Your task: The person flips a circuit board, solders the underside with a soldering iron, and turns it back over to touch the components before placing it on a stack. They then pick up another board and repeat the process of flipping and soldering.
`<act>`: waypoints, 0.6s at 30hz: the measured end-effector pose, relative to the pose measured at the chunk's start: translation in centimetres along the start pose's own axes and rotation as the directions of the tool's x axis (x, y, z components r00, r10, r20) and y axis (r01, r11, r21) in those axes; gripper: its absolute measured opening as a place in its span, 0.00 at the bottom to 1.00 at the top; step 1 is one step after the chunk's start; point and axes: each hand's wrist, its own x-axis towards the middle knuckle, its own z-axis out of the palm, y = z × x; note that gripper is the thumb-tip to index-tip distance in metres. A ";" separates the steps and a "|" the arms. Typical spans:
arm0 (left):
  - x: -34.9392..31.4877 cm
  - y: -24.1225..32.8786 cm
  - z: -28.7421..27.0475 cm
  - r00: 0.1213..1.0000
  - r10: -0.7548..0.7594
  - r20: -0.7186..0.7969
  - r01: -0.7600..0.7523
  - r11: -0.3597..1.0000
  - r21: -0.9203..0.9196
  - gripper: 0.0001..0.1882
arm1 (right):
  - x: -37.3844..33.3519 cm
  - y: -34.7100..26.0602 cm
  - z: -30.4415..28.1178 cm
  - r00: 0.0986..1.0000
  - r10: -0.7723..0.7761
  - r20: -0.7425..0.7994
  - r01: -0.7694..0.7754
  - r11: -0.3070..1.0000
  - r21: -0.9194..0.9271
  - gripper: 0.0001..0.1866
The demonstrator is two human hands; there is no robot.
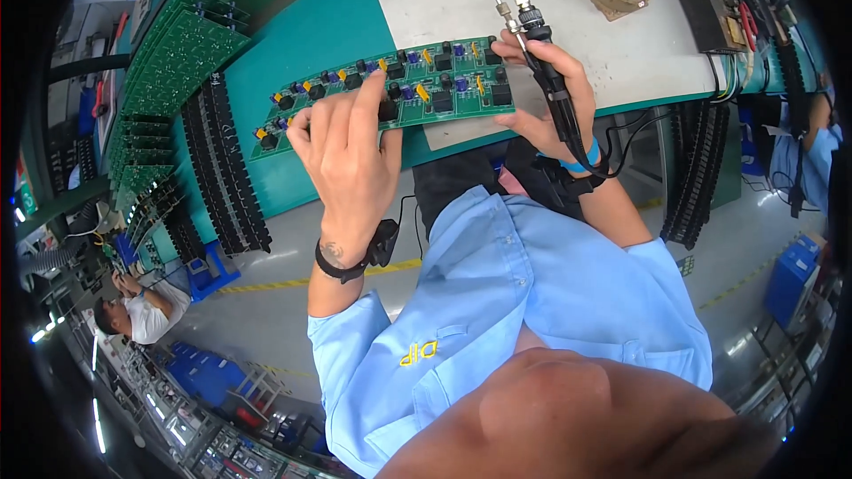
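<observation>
Seemingly positioning the circuit board [463, 103], the left hand [344, 149] grips it while the right hand [565, 93] holds a soldering iron [552, 80], the next move likely needing steady alignment.

A long green circuit board panel [417, 106] lies component side up over the near edge of the table [311, 35], slanting so its left end sits nearer the person – two rows of black blocks, yellow pieces and purple-blue parts along it. The soldering iron [535, 34], black-handled with a thin bent metal tube beside its shaft, is in the right hand [577, 84], tip pointing away.
</observation>
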 end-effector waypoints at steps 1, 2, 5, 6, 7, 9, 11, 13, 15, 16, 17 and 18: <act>-0.3 -0.2 0.1 0.999 0.011 -0.030 -0.011 1.000 0.009 0.36 | 0.0 0.1 0.0 1.000 -0.008 0.008 0.008 1.000 -0.004 0.42; -0.5 -0.5 0.1 0.998 0.022 -0.061 -0.020 1.000 0.019 0.37 | 0.1 0.1 0.0 1.000 -0.016 0.016 0.016 1.000 -0.008 0.42; -1.6 -2.4 -0.6 0.985 -0.065 -0.158 0.074 0.996 0.053 0.41 | -0.1 0.1 -0.1 1.000 -0.010 0.024 0.010 1.000 -0.014 0.41; -1.8 -3.2 -1.0 0.973 -0.102 -0.207 0.119 0.990 0.075 0.44 | -0.2 0.0 0.0 1.000 -0.001 0.017 0.001 1.000 -0.010 0.41; -2.2 -4.1 -1.1 0.973 -0.107 -0.206 0.126 0.989 0.078 0.44 | -0.2 0.0 0.0 1.000 0.008 0.009 -0.008 1.000 -0.006 0.41; -3.5 -6.1 -0.4 0.923 -0.261 -0.284 0.237 0.965 -0.116 0.50 | 0.0 -0.1 0.1 1.000 0.007 0.015 -0.007 1.000 -0.001 0.41; -4.8 -7.4 0.6 0.884 -0.347 -0.314 0.292 0.933 -0.210 0.53 | 0.1 -0.2 0.2 1.000 0.003 0.018 -0.003 1.000 0.001 0.40; -6.0 -8.4 1.8 0.853 -0.390 -0.347 0.274 0.900 -0.339 0.57 | -0.2 -0.2 0.2 1.000 0.015 0.018 -0.015 1.000 0.013 0.40; -6.2 -9.1 2.3 0.836 -0.415 -0.360 0.261 0.877 -0.403 0.58 | -0.4 -0.2 0.2 0.999 0.038 -0.005 -0.038 0.999 0.010 0.40; -6.2 -9.3 2.5 0.822 -0.405 -0.400 0.231 0.879 -0.416 0.59 | -0.4 -0.1 0.3 0.999 0.040 -0.001 -0.040 0.999 0.013 0.40; -6.2 -9.4 2.8 0.807 -0.396 -0.439 0.200 0.882 -0.427 0.60 | -0.4 0.0 0.4 0.999 0.031 -0.028 -0.030 0.999 0.025 0.40; -6.2 -9.5 3.0 0.790 -0.386 -0.477 0.168 0.884 -0.437 0.61 | -0.4 0.1 0.5 0.998 0.022 -0.055 -0.020 0.999 0.036 0.40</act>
